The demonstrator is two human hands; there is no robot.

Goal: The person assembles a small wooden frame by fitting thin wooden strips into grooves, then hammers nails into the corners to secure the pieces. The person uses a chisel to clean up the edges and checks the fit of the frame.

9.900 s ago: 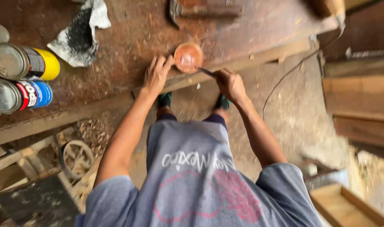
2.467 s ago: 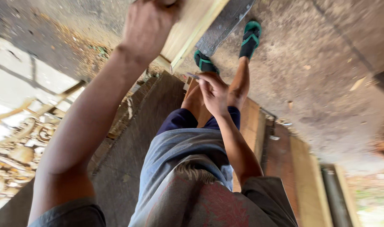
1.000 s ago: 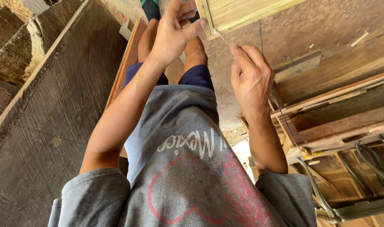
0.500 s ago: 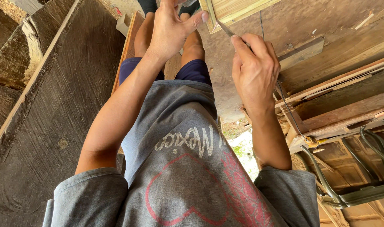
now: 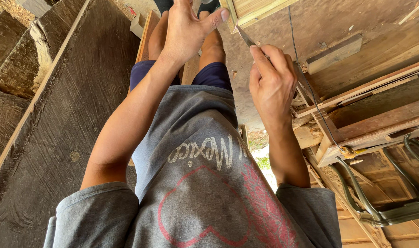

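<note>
- Pale wooden plank [image 5: 260, 10] is at the top of the view, in front of the person, and both hands work at its near edge.
- Left hand [image 5: 187, 28] rests with spread fingers, and its thumb [image 5: 215, 19] presses against the corner of the plank, as if to keep it steady.
- Right hand [image 5: 272, 82] has its fingers pressed together around a thin metal blade [image 5: 244, 36]; the forefinger lies along it, and the tip points to the plank's edge, touching it or almost touching it.
- I cannot tell which kind of tool this is, because the hand hides the handle.
- Judging from this, the work at the edge is in the middle: the tool is placed and the plank is held, but no clear finished mark or filled part is visible on the wood.
- How much of the edge is left, I cannot say; most of the plank is outside the view.
- A thin black cable [image 5: 306, 78] runs down on the right, over stacked wooden frames [image 5: 365, 110].
- Below the hands are the person's knees and dark shorts [image 5: 209, 73], and a rough concrete floor [image 5: 58, 138] on the left.
</note>
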